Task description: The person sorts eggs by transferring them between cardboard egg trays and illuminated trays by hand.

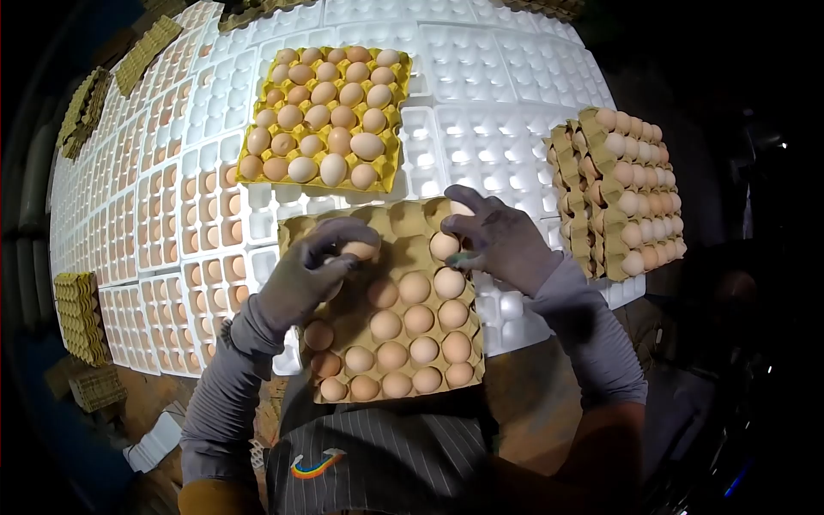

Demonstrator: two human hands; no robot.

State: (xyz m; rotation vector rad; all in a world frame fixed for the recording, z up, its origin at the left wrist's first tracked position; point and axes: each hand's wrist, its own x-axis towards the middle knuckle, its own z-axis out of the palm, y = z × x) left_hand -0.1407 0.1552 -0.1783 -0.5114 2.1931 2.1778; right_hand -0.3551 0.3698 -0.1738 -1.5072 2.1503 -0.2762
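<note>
My left hand [316, 273], in a grey glove, is closed around a brown egg [364, 248] over the left side of a brown cardboard egg tray [408, 221]. At the tray's upper right corner, my right hand [506, 243], gloved too, pinches a pale egg [461, 209] between curled fingers. Just below those fingers another egg [445, 246] sits in its cup. Eggs fill the tray's lower rows and right column, while several upper and left cups are bare. A dark patch at the right thumb tip looks greenish.
Beyond lies a yellow tray [391, 172] full of eggs. White plastic trays [481, 137] cover the surface, those at left holding eggs [199, 275]. At right stand cardboard trays [573, 184] of eggs, stacked. Stacked cardboard trays [80, 318] line the left edge.
</note>
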